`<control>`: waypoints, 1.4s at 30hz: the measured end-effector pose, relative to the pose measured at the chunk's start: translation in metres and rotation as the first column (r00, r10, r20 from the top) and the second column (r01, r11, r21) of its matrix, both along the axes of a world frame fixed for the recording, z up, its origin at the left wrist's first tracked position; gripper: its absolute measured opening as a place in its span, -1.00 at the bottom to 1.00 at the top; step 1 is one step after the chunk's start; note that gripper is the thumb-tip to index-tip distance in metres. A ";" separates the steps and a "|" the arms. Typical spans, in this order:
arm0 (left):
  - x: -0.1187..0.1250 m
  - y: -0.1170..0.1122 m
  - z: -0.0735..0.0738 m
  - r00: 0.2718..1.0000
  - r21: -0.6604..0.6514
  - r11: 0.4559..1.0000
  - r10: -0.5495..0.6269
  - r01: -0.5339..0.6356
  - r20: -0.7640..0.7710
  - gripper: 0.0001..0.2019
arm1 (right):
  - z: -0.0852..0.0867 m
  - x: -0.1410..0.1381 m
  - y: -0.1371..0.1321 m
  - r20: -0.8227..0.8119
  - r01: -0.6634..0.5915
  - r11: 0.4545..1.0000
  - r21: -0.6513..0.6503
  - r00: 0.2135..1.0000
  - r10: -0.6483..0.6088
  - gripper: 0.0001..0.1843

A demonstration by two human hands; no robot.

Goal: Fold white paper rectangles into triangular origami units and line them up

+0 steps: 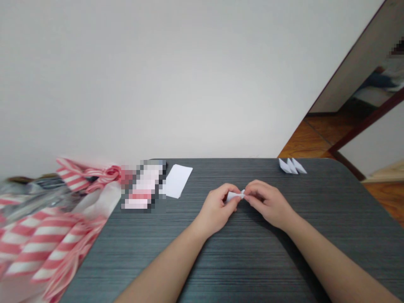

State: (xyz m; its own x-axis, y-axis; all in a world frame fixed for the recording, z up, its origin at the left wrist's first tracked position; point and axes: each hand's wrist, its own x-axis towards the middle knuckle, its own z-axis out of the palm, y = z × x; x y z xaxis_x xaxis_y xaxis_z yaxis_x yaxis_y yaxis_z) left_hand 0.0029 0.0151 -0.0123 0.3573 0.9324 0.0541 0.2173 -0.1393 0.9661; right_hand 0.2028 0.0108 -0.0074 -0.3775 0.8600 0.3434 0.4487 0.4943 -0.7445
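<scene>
Right now my left hand [217, 210] and right hand [268, 204] pinch opposite ends of a small folded white paper piece [235, 195], steadying it low over the dark grey wood-grain table [252, 261]. Other white folded paper wedges [292, 166] lie well apart, out of the way.

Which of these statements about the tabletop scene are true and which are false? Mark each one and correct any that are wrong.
1. The left hand and the right hand both pinch a small white paper between them. True.
2. A flat white sheet lies on the dark table, left of the hands. True.
3. The folded paper pieces near the table's far edge are red. False: they are white.
4. The striped bag lies to the right of the hands. False: it lies at the left, off the table's left edge.
</scene>
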 end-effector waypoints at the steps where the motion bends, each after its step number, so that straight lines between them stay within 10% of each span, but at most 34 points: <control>1: 0.000 0.000 0.000 1.000 0.015 1.000 0.009 -0.008 -0.018 -0.84 | 0.002 0.000 0.000 0.012 -0.012 1.000 0.020 1.000 0.011 -0.90; 19: -0.001 0.002 0.003 0.992 0.257 0.962 -0.064 0.089 -0.105 -0.91 | 0.003 -0.002 0.003 0.027 -0.054 0.997 0.050 0.998 0.053 -0.83; 28: -0.001 -0.001 0.009 0.988 0.222 0.975 0.039 -0.004 -0.150 -0.88 | -0.006 -0.003 -0.001 -0.028 0.053 0.977 -0.207 0.998 -0.060 -0.84; 42: 0.000 -0.002 0.004 0.993 0.076 0.993 0.095 -0.090 -0.065 -0.84 | 0.000 -0.003 -0.001 0.051 0.042 0.992 -0.121 0.998 -0.036 -0.90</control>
